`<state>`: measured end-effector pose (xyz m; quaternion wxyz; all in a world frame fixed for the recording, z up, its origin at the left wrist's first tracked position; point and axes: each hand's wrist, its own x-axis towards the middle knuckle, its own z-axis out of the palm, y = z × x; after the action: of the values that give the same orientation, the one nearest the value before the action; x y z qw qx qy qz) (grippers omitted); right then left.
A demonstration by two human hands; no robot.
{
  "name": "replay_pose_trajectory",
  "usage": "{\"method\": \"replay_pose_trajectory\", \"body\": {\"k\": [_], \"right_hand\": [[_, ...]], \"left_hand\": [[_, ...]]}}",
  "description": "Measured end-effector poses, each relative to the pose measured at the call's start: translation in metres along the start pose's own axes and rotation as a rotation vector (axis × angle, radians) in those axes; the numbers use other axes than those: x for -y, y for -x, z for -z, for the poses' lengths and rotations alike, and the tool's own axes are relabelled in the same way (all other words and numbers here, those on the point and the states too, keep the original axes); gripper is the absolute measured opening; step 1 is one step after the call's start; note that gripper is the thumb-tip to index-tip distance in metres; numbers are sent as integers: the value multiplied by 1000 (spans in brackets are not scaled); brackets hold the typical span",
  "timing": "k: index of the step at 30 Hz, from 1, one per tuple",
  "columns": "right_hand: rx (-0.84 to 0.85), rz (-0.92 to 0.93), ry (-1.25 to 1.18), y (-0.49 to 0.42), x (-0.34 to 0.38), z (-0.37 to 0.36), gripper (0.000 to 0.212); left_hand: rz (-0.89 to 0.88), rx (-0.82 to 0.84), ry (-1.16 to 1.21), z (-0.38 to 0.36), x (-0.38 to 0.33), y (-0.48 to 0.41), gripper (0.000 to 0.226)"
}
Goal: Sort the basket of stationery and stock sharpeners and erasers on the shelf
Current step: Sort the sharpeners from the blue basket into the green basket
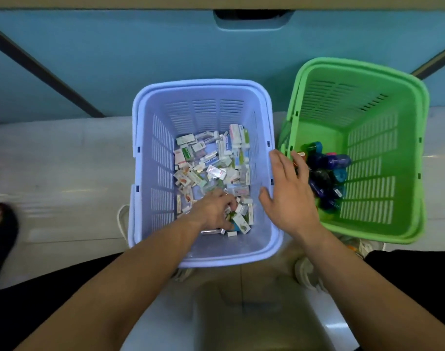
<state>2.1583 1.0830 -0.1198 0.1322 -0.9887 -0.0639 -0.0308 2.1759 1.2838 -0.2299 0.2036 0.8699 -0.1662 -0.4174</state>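
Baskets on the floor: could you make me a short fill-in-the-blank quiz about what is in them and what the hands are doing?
1. The person's ____ grasps small boxes in the purple basket.
2. The dark sharpeners lie in the ____.
3. The right hand, fingers straight, hovers over the rims between the two ____.

Missing words: left hand; green basket; baskets.

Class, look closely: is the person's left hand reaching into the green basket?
No, the left hand is down inside the purple basket, its fingers curled round some of the small boxed erasers.
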Motion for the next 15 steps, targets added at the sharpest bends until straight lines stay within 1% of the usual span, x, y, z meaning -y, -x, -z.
{"method": "replay_pose_trajectory", "body": {"k": [3, 6, 7, 9, 10, 11, 12, 14, 15], "right_hand": [[-8, 11, 1, 1, 0, -1, 70], [10, -6, -9, 1, -2, -3, 69], [21, -11, -13, 1, -2, -3, 69], [45, -30, -29, 2, 0, -3, 71], [56, -34, -30, 2, 0, -4, 71], [71, -34, -20, 2, 1, -4, 72], [90, -33, -6, 1, 1, -5, 73], [119, -43, 2, 1, 0, -6, 75], [118, -47, -1, 2, 0, -6, 75]], "left_hand": [[32, 21, -151, -3, -5, -1, 59], [46, -3, -224, 6, 0, 2, 54], [64, -49, -217, 11, 7, 4, 47], [161, -125, -61, 27, 29, 12, 36], [196, -146, 44, 35, 36, 16, 35], [205, -158, 99, 41, 40, 19, 35], [201, -171, 119, 45, 40, 20, 33], [167, -173, 42, 46, 32, 20, 26], [148, -147, 27, 42, 27, 19, 24]]}}
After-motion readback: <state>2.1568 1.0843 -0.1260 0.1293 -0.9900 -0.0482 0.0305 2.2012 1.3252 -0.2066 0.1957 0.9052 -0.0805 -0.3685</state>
